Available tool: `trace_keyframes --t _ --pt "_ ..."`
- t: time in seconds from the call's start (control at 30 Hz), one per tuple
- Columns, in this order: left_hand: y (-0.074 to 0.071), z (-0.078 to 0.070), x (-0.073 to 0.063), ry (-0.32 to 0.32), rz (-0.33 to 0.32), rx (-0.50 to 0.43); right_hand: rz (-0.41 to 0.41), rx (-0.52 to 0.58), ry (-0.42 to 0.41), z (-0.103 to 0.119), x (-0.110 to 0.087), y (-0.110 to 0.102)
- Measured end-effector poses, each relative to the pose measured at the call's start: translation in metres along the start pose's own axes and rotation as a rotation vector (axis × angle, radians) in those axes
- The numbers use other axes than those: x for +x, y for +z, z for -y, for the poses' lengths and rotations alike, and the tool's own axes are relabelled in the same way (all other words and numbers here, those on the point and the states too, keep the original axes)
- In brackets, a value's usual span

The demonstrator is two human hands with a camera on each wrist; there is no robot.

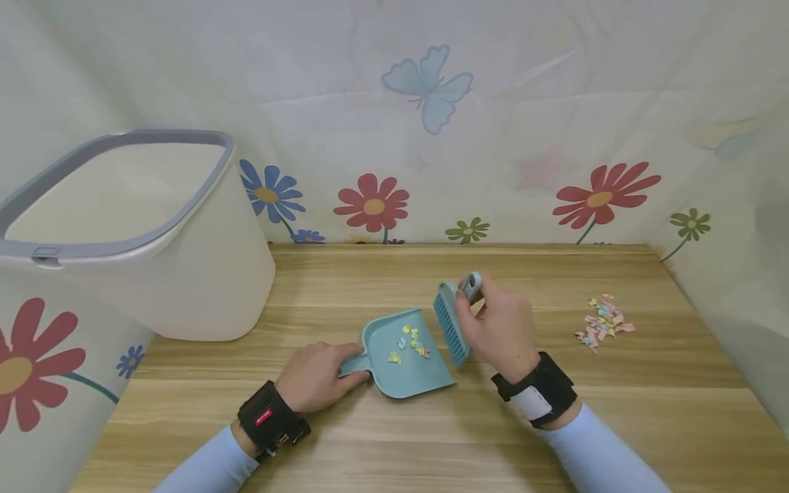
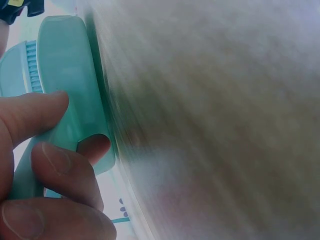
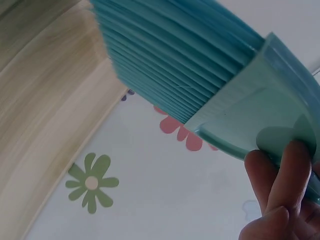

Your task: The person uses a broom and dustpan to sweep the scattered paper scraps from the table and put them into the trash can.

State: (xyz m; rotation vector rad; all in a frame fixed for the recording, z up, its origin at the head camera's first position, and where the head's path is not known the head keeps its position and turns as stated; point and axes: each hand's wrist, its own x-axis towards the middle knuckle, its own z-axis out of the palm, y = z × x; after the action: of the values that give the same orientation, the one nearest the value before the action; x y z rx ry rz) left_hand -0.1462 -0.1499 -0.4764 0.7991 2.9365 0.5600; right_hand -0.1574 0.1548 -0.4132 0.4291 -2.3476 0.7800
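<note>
My left hand (image 1: 317,375) grips the handle of a teal dustpan (image 1: 401,376), which lies on the table with its open edge facing right. Several small yellow, pink and blue paper scraps (image 1: 414,335) are in the pan. In the left wrist view, thumb and fingers curl round the handle below the dustpan (image 2: 70,65). A small teal hand brush (image 1: 453,325) is held in my right hand (image 1: 505,329), just right of the pan's edge, bristles facing the pan. The right wrist view shows the brush (image 3: 240,115) close, fingers at its handle end.
A pile of pastel paper scraps (image 1: 604,323) lies on the wooden table (image 1: 555,438) to the right. At the left stands a tall white bin (image 1: 203,274) with a grey rim. A flower-printed curtain (image 1: 308,137) hangs behind the table and at its sides.
</note>
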Motion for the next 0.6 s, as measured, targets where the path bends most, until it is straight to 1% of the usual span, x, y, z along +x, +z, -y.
trace_keyframes --t 0.1,0.23,0.33,0.5,0.6 --pt "-0.001 0.000 0.000 0.002 -0.004 0.004 0.013 -0.065 -0.036 -0.004 -0.003 -0.002" --pt "-0.001 0.000 0.000 0.004 -0.002 0.006 0.034 -0.178 -0.116 -0.004 -0.009 0.001" --pt "-0.001 0.000 0.000 0.005 0.001 0.006 0.052 -0.210 -0.154 0.002 -0.013 0.004" --pt "-0.001 -0.001 0.000 0.009 -0.002 -0.002 0.075 -0.163 -0.188 0.016 -0.016 0.012" --pt "-0.002 -0.001 0.000 0.008 -0.001 -0.006 0.086 -0.087 -0.184 0.023 -0.014 0.014"
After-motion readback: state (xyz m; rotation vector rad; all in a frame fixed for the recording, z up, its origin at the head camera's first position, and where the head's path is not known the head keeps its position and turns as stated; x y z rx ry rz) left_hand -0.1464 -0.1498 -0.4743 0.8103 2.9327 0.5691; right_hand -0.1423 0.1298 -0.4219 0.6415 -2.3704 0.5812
